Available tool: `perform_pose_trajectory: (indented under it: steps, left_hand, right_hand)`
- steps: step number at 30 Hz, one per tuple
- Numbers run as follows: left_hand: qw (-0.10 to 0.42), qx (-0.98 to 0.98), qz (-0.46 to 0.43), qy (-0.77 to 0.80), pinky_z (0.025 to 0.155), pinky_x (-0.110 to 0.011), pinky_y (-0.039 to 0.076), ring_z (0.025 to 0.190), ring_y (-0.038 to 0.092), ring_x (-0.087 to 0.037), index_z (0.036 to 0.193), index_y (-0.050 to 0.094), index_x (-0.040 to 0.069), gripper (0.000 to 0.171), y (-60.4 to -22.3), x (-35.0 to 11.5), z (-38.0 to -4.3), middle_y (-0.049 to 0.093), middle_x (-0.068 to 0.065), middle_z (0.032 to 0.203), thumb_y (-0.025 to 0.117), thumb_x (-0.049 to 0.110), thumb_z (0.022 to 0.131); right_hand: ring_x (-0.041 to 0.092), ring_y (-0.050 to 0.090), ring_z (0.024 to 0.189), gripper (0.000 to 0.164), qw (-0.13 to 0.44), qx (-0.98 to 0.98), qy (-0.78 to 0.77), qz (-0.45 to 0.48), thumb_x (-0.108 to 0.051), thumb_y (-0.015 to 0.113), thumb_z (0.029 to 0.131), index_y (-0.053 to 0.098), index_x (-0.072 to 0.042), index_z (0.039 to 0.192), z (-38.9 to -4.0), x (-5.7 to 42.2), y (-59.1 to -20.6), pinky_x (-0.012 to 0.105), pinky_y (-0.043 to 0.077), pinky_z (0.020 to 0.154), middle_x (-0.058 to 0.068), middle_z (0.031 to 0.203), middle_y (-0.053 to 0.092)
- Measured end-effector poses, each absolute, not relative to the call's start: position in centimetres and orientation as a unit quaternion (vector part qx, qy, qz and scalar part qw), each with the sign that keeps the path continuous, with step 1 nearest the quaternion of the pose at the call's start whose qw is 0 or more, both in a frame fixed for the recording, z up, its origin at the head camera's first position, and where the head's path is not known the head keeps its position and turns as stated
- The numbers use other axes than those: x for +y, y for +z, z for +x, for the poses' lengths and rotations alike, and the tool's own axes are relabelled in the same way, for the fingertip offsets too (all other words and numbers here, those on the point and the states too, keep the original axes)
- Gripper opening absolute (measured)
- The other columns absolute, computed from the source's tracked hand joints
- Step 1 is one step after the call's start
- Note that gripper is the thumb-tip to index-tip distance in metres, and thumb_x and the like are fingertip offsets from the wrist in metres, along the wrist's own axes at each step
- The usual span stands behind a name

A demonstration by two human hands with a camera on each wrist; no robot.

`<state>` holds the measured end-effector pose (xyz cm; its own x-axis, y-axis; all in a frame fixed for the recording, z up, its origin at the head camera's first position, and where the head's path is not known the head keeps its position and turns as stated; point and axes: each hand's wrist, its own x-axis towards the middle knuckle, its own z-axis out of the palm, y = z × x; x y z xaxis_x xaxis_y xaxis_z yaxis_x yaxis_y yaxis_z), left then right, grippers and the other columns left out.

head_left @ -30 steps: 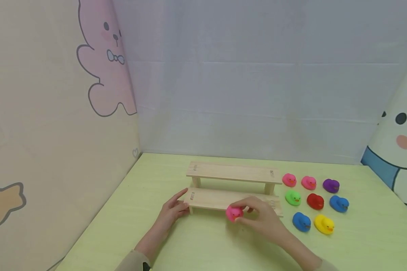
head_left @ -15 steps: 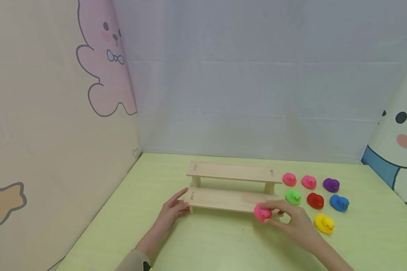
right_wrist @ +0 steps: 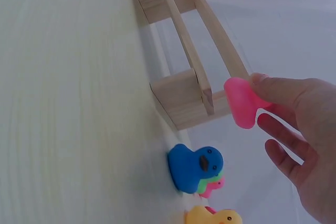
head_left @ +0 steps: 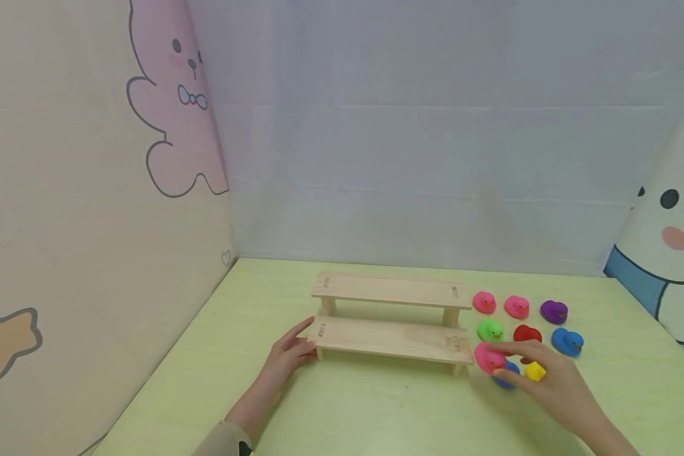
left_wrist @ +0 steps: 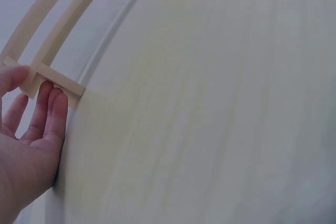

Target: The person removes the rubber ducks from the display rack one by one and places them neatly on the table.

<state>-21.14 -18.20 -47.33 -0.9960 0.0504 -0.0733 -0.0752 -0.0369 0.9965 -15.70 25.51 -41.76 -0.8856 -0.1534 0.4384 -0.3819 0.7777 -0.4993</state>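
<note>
My right hand (head_left: pixel 553 380) pinches a pink rubber duck (head_left: pixel 490 358) between thumb and fingers, right of the shelf's front corner. In the head view the duck overlaps a blue duck (head_left: pixel 507 375); the right wrist view shows it raised above the blue duck (right_wrist: pixel 195 167). My left hand (head_left: pixel 287 361) holds the left end of a two-tier wooden shelf (head_left: pixel 390 335), thumb and fingers at the end of its lower board. The left wrist view has the thumb on the board's corner (left_wrist: pixel 32 85) and the other fingers by the end piece. Both boards of the shelf are bare.
Pink ducks (head_left: pixel 484 303), a purple duck (head_left: pixel 555 311), a green duck (head_left: pixel 491 330), a red duck (head_left: pixel 527 334) and another blue duck (head_left: pixel 567 341) sit right of the shelf. A yellow duck (head_left: pixel 535 372) is partly behind my right hand. Cloth walls (head_left: pixel 422 158) surround the table.
My right hand has carried the pink duck rightward, from in front of the lower board to past the shelf's right end, over the blue duck. The left hand stays at the shelf's left end.
</note>
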Motion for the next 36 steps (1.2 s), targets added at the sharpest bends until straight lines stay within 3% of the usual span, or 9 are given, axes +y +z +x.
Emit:
perform_pose_trajectory:
  steps: [5,11,15,17,22,28,29,32,36]
  left_hand:
    - [0.046,0.691,-0.005,0.721,0.082,-0.034,0.050,0.088,0.061,-0.019,0.135,0.044,0.018,0.054,-47.4,-18.2,-21.2,0.060,-0.011,0.099,0.062,0.015,0.085]
    - [0.044,0.693,-0.008,0.720,0.081,-0.033,0.050,0.088,0.061,-0.019,0.135,0.044,0.018,0.053,-47.3,-18.2,-21.2,0.060,-0.011,0.098,0.061,0.014,0.085]
    - [0.041,0.693,-0.011,0.720,0.081,-0.034,0.050,0.087,0.061,-0.019,0.136,0.043,0.017,0.054,-47.2,-18.1,-21.1,0.060,-0.011,0.098,0.061,0.013,0.086]
    - [0.040,0.693,-0.012,0.720,0.081,-0.035,0.050,0.087,0.061,-0.019,0.136,0.042,0.016,0.054,-47.1,-18.0,-21.1,0.060,-0.011,0.098,0.061,0.013,0.086]
    - [0.040,0.693,-0.013,0.720,0.082,-0.035,0.050,0.088,0.061,-0.019,0.136,0.043,0.016,0.053,-47.1,-18.0,-21.0,0.060,-0.011,0.098,0.060,0.013,0.086]
    - [0.043,0.696,-0.014,0.716,0.081,-0.033,0.050,0.088,0.061,-0.020,0.135,0.044,0.019,0.053,-47.2,-18.1,-21.1,0.060,-0.011,0.099,0.061,0.015,0.085]
    - [0.043,0.696,-0.015,0.716,0.081,-0.033,0.050,0.088,0.061,-0.020,0.135,0.044,0.020,0.053,-47.2,-18.1,-21.1,0.060,-0.011,0.099,0.061,0.015,0.085]
    - [0.044,0.693,-0.020,0.719,0.081,-0.033,0.050,0.089,0.061,-0.020,0.134,0.045,0.022,0.053,-47.3,-18.1,-21.1,0.060,-0.010,0.098,0.062,0.014,0.085]
    - [0.045,0.691,-0.019,0.721,0.082,-0.033,0.050,0.089,0.061,-0.020,0.134,0.045,0.022,0.052,-47.3,-18.2,-21.1,0.060,-0.010,0.098,0.061,0.014,0.085]
  right_hand:
    - [0.000,0.050,0.080,0.039,0.198,-0.928,0.289,0.127,-0.030,0.077,0.070,0.064,-0.031,0.106,-15.3,27.4,-41.6,0.019,0.047,0.063,-0.011,0.097,0.065]
    - [0.018,0.054,0.081,0.040,0.176,-0.943,0.270,0.087,-0.028,0.077,0.070,0.065,-0.021,0.107,-14.8,29.1,-41.1,0.017,0.046,0.057,0.002,0.098,0.065]
    - [0.004,0.052,0.081,0.040,0.181,-0.945,0.263,0.074,-0.029,0.077,0.070,0.065,-0.019,0.107,-14.8,30.1,-41.1,0.017,0.046,0.057,0.005,0.099,0.065]
    - [0.003,0.051,0.081,0.040,0.179,-0.946,0.261,0.068,-0.029,0.076,0.071,0.065,-0.017,0.108,-14.8,30.6,-41.2,0.016,0.045,0.057,0.007,0.100,0.065]
    - [0.028,0.053,0.083,0.041,0.171,-0.949,0.261,0.049,-0.025,0.074,0.075,0.062,-0.009,0.111,-14.8,31.7,-41.2,0.013,0.042,0.054,0.015,0.102,0.063]
    - [0.032,0.052,0.085,0.042,0.174,-0.949,0.259,0.035,-0.028,0.071,0.078,0.060,-0.007,0.113,-15.0,32.9,-41.2,0.012,0.040,0.053,0.018,0.104,0.061]
    - [0.025,0.053,0.085,0.042,0.179,-0.949,0.258,0.035,-0.029,0.071,0.078,0.061,-0.008,0.113,-15.0,33.1,-41.2,0.011,0.040,0.053,0.017,0.104,0.062]
    - [0.002,0.049,0.086,0.041,0.196,-0.945,0.257,0.037,-0.032,0.072,0.077,0.062,-0.012,0.112,-15.2,33.6,-41.0,0.010,0.040,0.054,-0.007,0.101,0.062]
    - [-0.017,0.034,0.079,0.043,0.201,-0.944,0.259,0.032,-0.035,0.071,0.077,0.062,-0.014,0.113,-15.2,34.2,-40.9,0.009,0.038,0.056,-0.009,0.102,0.061]
